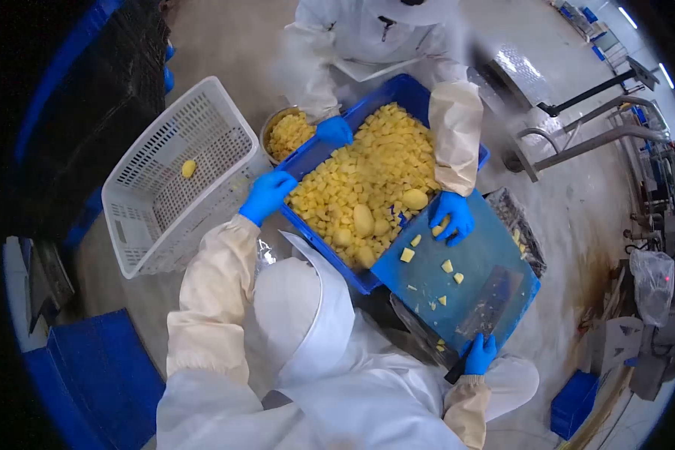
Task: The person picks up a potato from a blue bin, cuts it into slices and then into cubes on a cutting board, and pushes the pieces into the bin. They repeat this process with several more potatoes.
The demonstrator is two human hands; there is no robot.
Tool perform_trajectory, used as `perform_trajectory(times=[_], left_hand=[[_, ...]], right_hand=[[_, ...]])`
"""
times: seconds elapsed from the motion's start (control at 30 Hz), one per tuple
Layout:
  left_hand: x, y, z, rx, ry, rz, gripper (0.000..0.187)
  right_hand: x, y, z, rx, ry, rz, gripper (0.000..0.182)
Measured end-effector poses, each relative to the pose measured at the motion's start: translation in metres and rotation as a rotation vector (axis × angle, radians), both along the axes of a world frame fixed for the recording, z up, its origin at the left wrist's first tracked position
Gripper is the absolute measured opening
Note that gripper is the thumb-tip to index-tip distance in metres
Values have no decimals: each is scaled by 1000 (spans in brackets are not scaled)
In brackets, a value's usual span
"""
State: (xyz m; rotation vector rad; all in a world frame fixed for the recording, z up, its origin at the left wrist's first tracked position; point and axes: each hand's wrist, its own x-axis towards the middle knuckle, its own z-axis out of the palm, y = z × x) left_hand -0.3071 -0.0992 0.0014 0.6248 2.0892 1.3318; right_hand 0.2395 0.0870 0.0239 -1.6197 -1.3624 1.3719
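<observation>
My left hand (268, 196), in a blue glove, is closed at the near left rim of a blue crate (301, 223) full of diced potato (367, 169). Several whole peeled potatoes (363, 220) lie on the dice. My right hand (480, 354), also gloved, grips the black handle of a wide-bladed knife (495, 298). Its blade rests flat over a blue-green cutting board (427, 281). Scattered potato pieces (407, 255) lie on the board. A co-worker's hand (452, 217) holds a potato piece at the board's far edge; their other hand (334, 131) is over the crate's far left side.
A white perforated basket (221, 202) stands at the left with one potato (189, 169) inside. Beyond the crate is a round metal bowl (268, 142) of diced potato. The co-worker (390, 37) faces me across the crate. A metal-framed cart (570, 154) stands at the right.
</observation>
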Motion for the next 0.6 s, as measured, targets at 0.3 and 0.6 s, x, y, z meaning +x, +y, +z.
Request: perform_trajectory(times=[0.3,0.6], left_hand=[[66,126,-114,-320,1166,-1273,24],[91,182,-217,9,1229,-1343,11]], right_hand=[[25,15,-18,6,-4,-20,10],[17,10,-1,-131,-37,-113,15]])
